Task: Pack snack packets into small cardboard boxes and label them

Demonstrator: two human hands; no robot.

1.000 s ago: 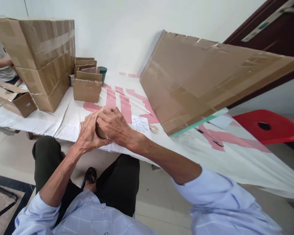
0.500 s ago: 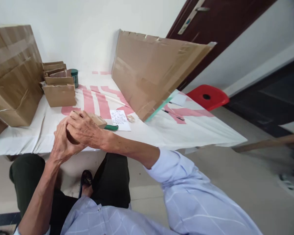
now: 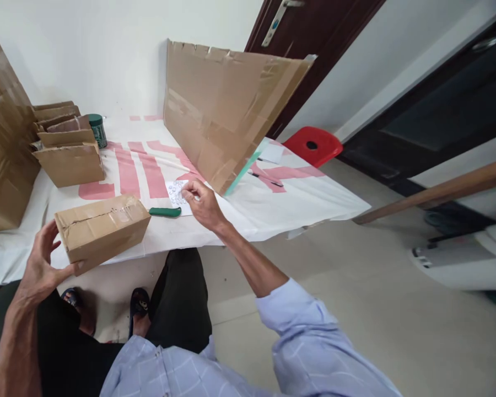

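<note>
- Left hand point(image 3: 41, 270): gripping the left end of the taped cardboard box point(image 3: 101, 231), fingers and thumb spread across it.
- Box: at the front edge of the bench point(image 3: 314, 201); full support underneath cannot be told.
- Right hand point(image 3: 204, 205): thumb and forefinger together over the printed sheet point(image 3: 174, 190); whether they pinch anything cannot be told.
- Green tool point(image 3: 165, 212): between box and sheet, near the front edge.
- Step, as judged: steadying the box while picking at the sheet.
- Next move, as judged: calls for a fine fingertip pinch.
</note>
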